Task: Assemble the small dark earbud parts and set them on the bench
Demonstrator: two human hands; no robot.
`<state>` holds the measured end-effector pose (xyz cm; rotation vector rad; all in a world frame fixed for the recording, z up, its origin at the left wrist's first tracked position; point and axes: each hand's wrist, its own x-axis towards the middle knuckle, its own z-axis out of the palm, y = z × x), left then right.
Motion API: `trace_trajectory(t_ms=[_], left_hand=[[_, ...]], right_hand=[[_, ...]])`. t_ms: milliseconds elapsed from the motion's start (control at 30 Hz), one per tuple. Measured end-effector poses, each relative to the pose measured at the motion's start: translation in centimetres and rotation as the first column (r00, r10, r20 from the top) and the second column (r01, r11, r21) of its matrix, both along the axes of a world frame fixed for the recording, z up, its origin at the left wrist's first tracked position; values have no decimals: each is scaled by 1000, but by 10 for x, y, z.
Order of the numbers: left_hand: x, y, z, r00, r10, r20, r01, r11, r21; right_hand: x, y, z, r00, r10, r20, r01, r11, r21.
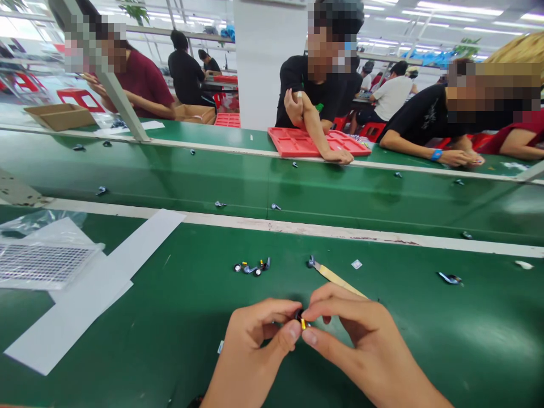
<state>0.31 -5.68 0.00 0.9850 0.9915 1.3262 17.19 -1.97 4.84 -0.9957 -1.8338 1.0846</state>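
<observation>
Where fingers [293, 328] meet: perhaps tiny part [301, 318].

Tiny part [300, 319] mostly hidden between fingertips [293, 328]

Both bare forearms come up from the bottom edge of the view and angle inward, so the two hands meet near the middle, low over the tabletop [170, 340]. The left hand [255, 334] is curled, knuckles up, with its thumb stretched to the right and its forefinger bent down to meet it. The right hand [344, 326] mirrors it, fingers arched over the top and thumb pointing left. The fingertips [293, 328] of both hands press together in a tight pinch, thumb ends almost touching. The right wrist lies higher and broader in view than the left.
</observation>
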Motion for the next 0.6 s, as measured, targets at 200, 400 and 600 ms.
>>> trace_trajectory(t_ms=[200, 400, 600], left_hand=[[-3, 3, 5, 999, -13, -51, 13, 1000, 0], [-1, 7, 14, 998, 2, -69, -2, 1000, 1], [-2, 7, 13, 998, -61, 9, 61, 997, -39]], right_hand=[[2, 1, 3, 994, -27, 103, 10, 987, 161], [0, 0, 6, 980, -48, 194, -6, 962, 271], [0, 1, 1, 993, -53, 109, 26, 972, 233]])
